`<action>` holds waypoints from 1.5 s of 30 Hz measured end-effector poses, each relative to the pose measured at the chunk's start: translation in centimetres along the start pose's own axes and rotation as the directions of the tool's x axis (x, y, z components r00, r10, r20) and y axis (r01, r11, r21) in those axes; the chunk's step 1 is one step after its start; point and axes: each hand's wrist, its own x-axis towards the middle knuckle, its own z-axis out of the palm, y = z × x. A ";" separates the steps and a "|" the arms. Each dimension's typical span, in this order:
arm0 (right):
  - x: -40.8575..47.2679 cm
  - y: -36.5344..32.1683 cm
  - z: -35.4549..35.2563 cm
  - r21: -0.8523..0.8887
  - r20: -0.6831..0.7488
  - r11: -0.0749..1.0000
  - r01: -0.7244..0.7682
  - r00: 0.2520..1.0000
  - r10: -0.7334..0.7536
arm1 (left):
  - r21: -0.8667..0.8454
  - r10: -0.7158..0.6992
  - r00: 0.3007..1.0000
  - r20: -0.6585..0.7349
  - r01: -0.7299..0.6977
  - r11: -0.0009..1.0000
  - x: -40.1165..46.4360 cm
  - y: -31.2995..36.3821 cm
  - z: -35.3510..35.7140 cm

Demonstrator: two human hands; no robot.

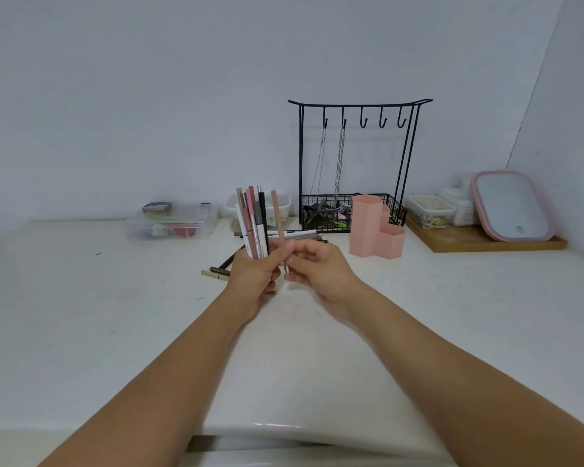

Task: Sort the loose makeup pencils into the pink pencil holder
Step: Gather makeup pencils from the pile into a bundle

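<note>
My left hand (253, 278) grips an upright bundle of several makeup pencils (254, 224) in pink, brown, white and black, above the white counter. Just to its right, my right hand (317, 267) pinches a single pink-brown pencil (277, 217) that stands upright, close beside the bundle. The pink pencil holder (375, 227), made of hexagonal tubes of different heights, stands on the counter to the right of my hands, apart from them. More loose pencils (218, 271) lie on the counter to the left of my left hand, and others (304, 233) behind my hands.
A black wire jewellery stand (354, 163) with hanging chains and a basket is behind the holder. A clear plastic box (171, 220) sits at the back left. At the back right a wooden board (479, 239) carries small containers and a pink-rimmed mirror (509, 203).
</note>
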 end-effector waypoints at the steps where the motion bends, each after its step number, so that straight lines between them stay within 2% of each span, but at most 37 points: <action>1: -0.1 0.2 0.3 0.036 0.011 0.999 -0.007 1.000 0.007 | -0.008 -0.002 1.000 0.007 0.003 1.000 -0.1 0.0 0.1; 6: -0.5 0.6 0.6 0.161 0.036 0.984 -0.076 0.997 0.071 | -0.023 -0.010 1.000 -0.005 0.010 1.000 -0.1 0.0 0.5; 11: -0.3 0.7 -0.1 0.167 0.059 0.977 -0.135 0.990 0.127 | 0.060 -0.018 0.991 -0.133 0.027 0.998 0.4 -0.1 0.6; 13: 0.0 0.8 -0.6 0.076 0.009 0.992 -0.104 0.995 0.103 | 0.066 0.006 0.987 -0.163 0.004 0.998 0.6 -0.1 0.4; 14: 0.3 1.1 -1.1 -0.064 -0.044 0.997 -0.049 0.998 0.046 | 0.062 0.012 0.986 -0.164 -0.002 0.998 0.7 -0.1 0.3; 15: 0.6 1.3 -1.6 -0.273 -0.103 0.962 0.016 0.994 -0.046 | 0.051 0.011 0.987 -0.162 -0.003 0.999 0.7 -0.1 0.2; 16: 0.9 1.6 -2.2 -0.482 -0.141 0.874 0.060 0.979 -0.146 | 0.037 0.008 0.986 -0.166 -0.002 0.999 0.9 -0.1 0.0; 17: 1.1 1.9 -2.6 -0.627 -0.154 0.775 0.077 0.963 -0.220 | 0.021 0.007 0.984 -0.179 -0.003 1.000 1.0 0.0 -0.1; 18: 1.2 2.0 -2.9 -0.696 -0.161 0.715 0.069 0.955 -0.248 | 0.004 0.006 0.981 -0.196 -0.006 1.000 1.1 0.0 -0.3; 23: 2.2 2.6 -2.7 -0.836 -0.066 0.546 0.053 0.978 -0.197 | -0.107 -0.042 0.966 -0.257 0.014 0.994 1.4 0.4 -1.4; 26: 3.2 2.7 -2.2 -0.901 -0.075 0.434 0.016 0.979 -0.190 | -0.144 -0.090 0.955 -0.284 0.050 0.988 1.5 0.6 -1.6; 30: 4.1 2.7 -1.3 -0.958 -0.092 0.283 -0.037 0.979 -0.184 | -0.102 -0.070 0.962 -0.265 0.045 0.994 1.3 0.6 -1.7; 34: 4.1 2.5 -1.1 -0.969 -0.124 0.232 -0.078 0.974 -0.189 | -0.064 -0.049 0.962 -0.268 0.033 0.997 1.3 0.6 -1.5; 36: 4.0 2.1 -1.1 -0.960 -0.131 0.268 -0.083 0.977 -0.169 | -0.047 -0.044 0.958 -0.283 0.032 0.998 1.3 0.7 -1.5; 41: 3.2 1.7 -2.3 -0.847 -0.167 0.531 -0.024 0.961 -0.223 | -0.044 -0.042 0.946 -0.321 0.029 0.999 1.3 0.8 -1.6; 43: 2.6 1.4 -2.3 -0.735 -0.208 0.678 -0.014 0.956 -0.205 | -0.056 -0.047 0.949 -0.310 0.031 0.998 1.2 0.9 -1.6; 45: 2.2 0.7 -1.9 -0.532 -0.267 0.846 -0.045 0.956 -0.117 | -0.033 -0.038 0.955 -0.295 0.030 0.999 1.1 0.9 -1.6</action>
